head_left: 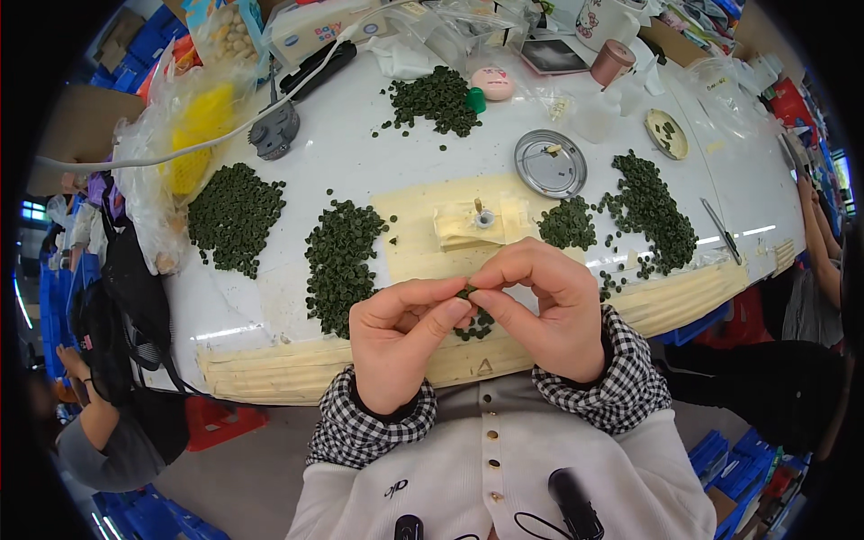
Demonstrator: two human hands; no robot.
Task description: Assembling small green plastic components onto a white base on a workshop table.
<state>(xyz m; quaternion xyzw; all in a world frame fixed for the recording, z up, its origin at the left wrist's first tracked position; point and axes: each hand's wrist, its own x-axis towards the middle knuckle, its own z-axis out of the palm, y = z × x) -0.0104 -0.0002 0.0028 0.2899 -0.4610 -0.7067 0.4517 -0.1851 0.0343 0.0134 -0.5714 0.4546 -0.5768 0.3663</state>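
Both hands meet over the front of the white table (pixel 297 193). My left hand (pixel 396 337) is closed in a pinch on a small dark green piece (pixel 466 291). From the other side, the fingertips of my right hand (pixel 553 315) pinch the same piece; its exact shape is mostly covered by the fingers. Just beyond them a tape-covered block (pixel 454 225) carries a short upright metal pin (pixel 478 207) with a pale round collar. Similar green pieces lie in a heap (pixel 342 261) left of my left hand, and a smaller heap (pixel 567 223) sits beyond my right hand.
More green heaps lie at far left (pixel 236 219), back (pixel 439 99) and right (pixel 652 211). Around them are a round metal lid (pixel 551 164), a shallow dish (pixel 666 134), a pen (pixel 720 230), a white cable (pixel 216 144) and plastic bags (pixel 148 180). Other people sit at both sides.
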